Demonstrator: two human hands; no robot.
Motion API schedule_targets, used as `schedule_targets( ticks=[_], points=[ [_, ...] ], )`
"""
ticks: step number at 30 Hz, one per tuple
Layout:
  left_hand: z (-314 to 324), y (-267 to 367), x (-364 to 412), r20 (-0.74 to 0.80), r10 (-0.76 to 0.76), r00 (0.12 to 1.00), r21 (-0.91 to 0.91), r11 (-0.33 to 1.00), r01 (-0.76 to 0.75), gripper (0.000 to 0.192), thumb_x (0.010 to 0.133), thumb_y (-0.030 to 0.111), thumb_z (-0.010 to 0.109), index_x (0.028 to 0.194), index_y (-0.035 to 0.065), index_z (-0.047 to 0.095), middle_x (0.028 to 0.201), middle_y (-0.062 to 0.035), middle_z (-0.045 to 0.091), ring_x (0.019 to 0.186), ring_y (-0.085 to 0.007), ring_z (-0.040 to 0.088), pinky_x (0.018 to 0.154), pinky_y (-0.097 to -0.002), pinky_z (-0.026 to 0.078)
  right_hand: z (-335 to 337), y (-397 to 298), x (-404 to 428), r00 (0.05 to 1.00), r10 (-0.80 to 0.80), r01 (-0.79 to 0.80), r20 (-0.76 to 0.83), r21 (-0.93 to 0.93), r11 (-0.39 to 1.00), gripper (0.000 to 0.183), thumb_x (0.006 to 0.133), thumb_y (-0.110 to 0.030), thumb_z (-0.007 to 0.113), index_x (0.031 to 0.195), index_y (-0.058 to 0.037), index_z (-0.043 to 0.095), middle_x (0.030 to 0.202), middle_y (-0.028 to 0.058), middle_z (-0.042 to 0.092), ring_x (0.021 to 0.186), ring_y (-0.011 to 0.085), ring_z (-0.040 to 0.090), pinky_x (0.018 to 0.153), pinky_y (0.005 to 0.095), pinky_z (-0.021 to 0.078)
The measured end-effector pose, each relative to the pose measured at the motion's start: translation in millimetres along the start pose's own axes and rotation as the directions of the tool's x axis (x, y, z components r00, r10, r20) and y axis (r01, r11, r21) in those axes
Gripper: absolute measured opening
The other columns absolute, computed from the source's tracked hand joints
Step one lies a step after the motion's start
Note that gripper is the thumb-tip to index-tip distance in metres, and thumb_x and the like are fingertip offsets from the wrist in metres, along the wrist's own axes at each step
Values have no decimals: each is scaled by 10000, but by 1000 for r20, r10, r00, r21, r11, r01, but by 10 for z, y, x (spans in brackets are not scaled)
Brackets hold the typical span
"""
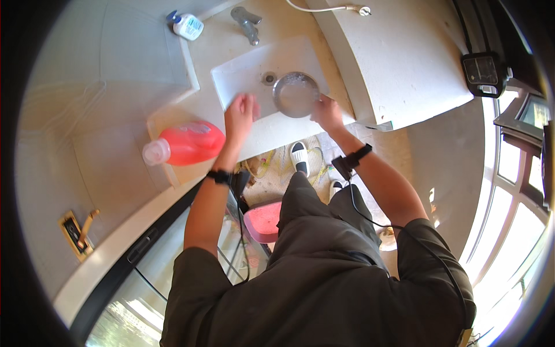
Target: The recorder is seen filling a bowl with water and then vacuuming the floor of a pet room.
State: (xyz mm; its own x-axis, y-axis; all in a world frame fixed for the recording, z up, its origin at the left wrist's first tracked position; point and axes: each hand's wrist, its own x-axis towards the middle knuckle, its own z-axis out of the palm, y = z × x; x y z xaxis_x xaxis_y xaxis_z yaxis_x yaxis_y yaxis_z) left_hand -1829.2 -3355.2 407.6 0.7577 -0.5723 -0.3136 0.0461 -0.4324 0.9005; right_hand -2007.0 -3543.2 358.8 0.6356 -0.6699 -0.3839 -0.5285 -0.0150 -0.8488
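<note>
A round, shallow metal bowl [296,95] is over the front right part of a white sink basin [247,69]. My right hand [328,113] grips its rim from the right, and whitish marks, perhaps suds or water, show inside the far edge. To the left of the bowl, my left hand [241,113] hovers over the basin's front left edge, apart from the bowl. Its fingers look curled but are blurred, so whether they hold something small is unclear. Beyond the bowl the drain [269,78] is visible, and a chrome faucet [247,25] stands at the back.
Left of the basin lies a large bottle of red liquid [190,143], close to my left forearm. A pump bottle [186,26] stands at the back left. On the right-hand surface rests a white cable with a plug [359,9]. Below is a pink tub [262,222].
</note>
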Motion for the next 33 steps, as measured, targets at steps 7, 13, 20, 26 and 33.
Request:
schedule_targets(
  ticks=[7,13,20,26,33],
  points=[
    [202,-2090,-3109,69,-244,967,267,939,217,234,956,240,580,884,19,613,647,-70,643,586,-170,633,540,-299,470,-737,578,-1076,992,68,-78,102,91,993,227,919,-131,485,845,37,619,592,97,625,516,149,638,476,272,475],
    [384,-4498,-7198,-311,-471,825,279,785,554,121,873,165,597,830,56,626,715,-113,640,625,-261,642,554,-346,520,-1176,1025,-1834,975,66,-76,211,41,996,255,916,-124,490,744,44,577,577,107,627,505,158,641,454,272,461],
    [2596,-3783,-9553,85,-996,14,-540,-34,841,155,983,200,499,933,58,535,700,-121,634,525,-215,625,459,-351,538,-1474,1693,-2553,949,24,5,315,-93,996,244,949,-121,490,793,28,603,584,81,610,524,148,643,460,255,437],
    [4058,-3460,-10089,108,-983,148,-648,43,760,235,993,225,504,1077,9,547,852,-158,701,697,-263,704,589,-388,596,-1308,1744,-3141,899,-35,101,437,-131,986,231,936,-108,477,774,17,583,561,87,599,505,141,624,451,252,426],
    [4991,-3223,-10420,74,-979,188,-788,58,613,223,979,219,535,1031,7,577,851,-140,690,698,-232,687,576,-352,581,-1009,1787,-3687,801,-94,189,591,-100,977,226,941,-112,476,817,17,614,576,63,608,493,124,603,452,235,407]
  ],
)
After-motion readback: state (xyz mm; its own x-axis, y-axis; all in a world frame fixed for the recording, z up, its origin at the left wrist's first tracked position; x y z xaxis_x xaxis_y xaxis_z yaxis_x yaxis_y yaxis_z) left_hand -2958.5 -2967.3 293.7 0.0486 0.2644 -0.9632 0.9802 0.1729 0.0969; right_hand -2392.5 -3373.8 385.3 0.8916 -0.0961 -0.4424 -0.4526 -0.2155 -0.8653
